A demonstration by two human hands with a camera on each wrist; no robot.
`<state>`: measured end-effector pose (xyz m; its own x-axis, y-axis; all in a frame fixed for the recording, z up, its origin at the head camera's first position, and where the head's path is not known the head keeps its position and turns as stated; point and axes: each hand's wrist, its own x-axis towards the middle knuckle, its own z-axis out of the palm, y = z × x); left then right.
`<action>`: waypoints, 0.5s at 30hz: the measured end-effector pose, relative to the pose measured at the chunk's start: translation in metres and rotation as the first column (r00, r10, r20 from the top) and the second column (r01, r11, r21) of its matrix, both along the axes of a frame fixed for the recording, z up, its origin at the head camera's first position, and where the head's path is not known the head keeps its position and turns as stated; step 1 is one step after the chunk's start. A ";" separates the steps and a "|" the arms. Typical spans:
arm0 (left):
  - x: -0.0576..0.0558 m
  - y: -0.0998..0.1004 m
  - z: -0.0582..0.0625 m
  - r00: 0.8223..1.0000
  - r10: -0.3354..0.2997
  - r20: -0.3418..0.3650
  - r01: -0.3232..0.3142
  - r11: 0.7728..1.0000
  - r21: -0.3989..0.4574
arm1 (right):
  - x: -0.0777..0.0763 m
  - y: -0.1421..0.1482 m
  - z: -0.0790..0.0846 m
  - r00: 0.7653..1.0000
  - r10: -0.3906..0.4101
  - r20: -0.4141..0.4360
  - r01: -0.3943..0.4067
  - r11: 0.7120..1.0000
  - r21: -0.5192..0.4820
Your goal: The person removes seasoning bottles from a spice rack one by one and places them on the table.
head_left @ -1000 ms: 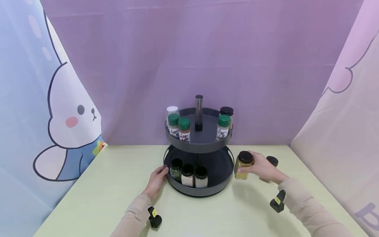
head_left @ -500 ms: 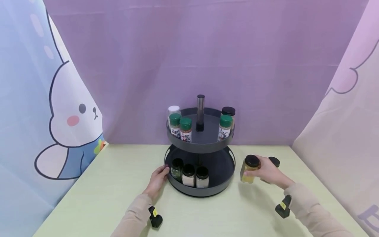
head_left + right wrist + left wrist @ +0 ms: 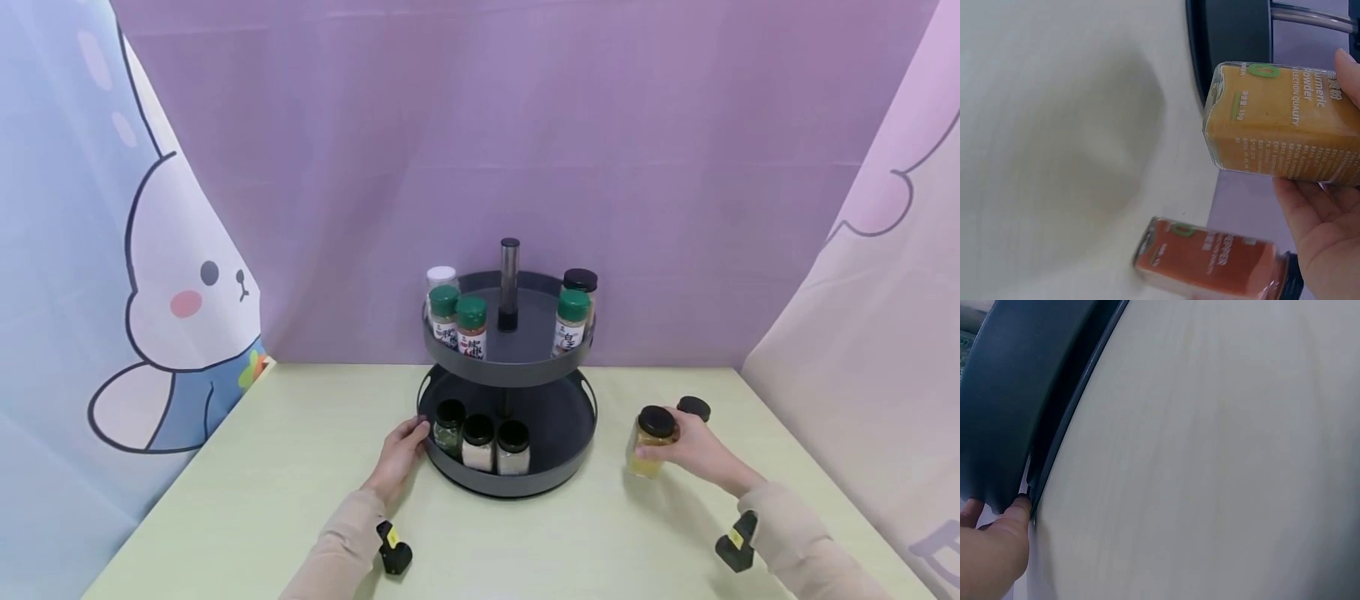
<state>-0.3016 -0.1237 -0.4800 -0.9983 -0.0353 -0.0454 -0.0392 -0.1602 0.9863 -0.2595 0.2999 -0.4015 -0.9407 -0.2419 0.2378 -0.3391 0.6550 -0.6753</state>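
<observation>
My right hand [image 3: 693, 450] grips a square glass jar of turmeric powder [image 3: 648, 450] with a black lid, right of the rack; the right wrist view shows its yellow side [image 3: 1279, 125] close over the table. Just behind that hand stands a second black-lidded jar [image 3: 693, 407], mostly hidden in the head view; the right wrist view shows this pepper jar [image 3: 1210, 256] with red contents. My left hand [image 3: 397, 458] holds the left rim of the dark two-tier spice rack [image 3: 517, 483], thumb and fingers at its edge [image 3: 1016, 412].
Three black-lidded jars [image 3: 477, 446] stand at the lower tier's front left. Several jars stand on the upper tier [image 3: 517, 373], some green-capped [image 3: 472, 325], around a metal post [image 3: 510, 279]. The pale table [image 3: 315, 433] meets a purple curtain [image 3: 525, 125] behind.
My right hand has carried the turmeric jar rightward and down, away from the rack and nearer the table. The left hand has stayed at the rim. The head view has shifted slightly.
</observation>
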 end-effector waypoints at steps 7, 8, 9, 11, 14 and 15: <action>0.000 0.000 0.000 1.000 0.011 0.001 -0.011 1.000 0.002 | 0.005 0.008 -0.007 1.000 -0.019 0.010 0.019 1.000 0.005; 0.000 0.001 0.000 1.000 0.013 0.001 -0.013 1.000 0.005 | 0.006 0.008 -0.008 1.000 -0.019 0.008 0.019 1.000 0.002; 0.000 0.001 0.000 1.000 0.014 0.002 -0.014 1.000 0.004 | 0.007 0.009 -0.009 1.000 -0.021 0.006 0.021 1.000 0.001; 0.000 0.001 0.001 1.000 0.013 0.001 -0.013 1.000 0.004 | 0.008 0.010 -0.010 1.000 -0.018 0.004 0.018 1.000 -0.009; 0.001 0.001 0.001 1.000 0.014 0.007 -0.014 1.000 0.000 | 0.010 0.013 -0.013 1.000 -0.024 0.008 0.024 1.000 -0.012; 0.001 0.001 0.001 1.000 0.014 0.009 -0.014 1.000 -0.001 | 0.010 0.013 -0.014 1.000 -0.030 0.008 0.030 1.000 -0.008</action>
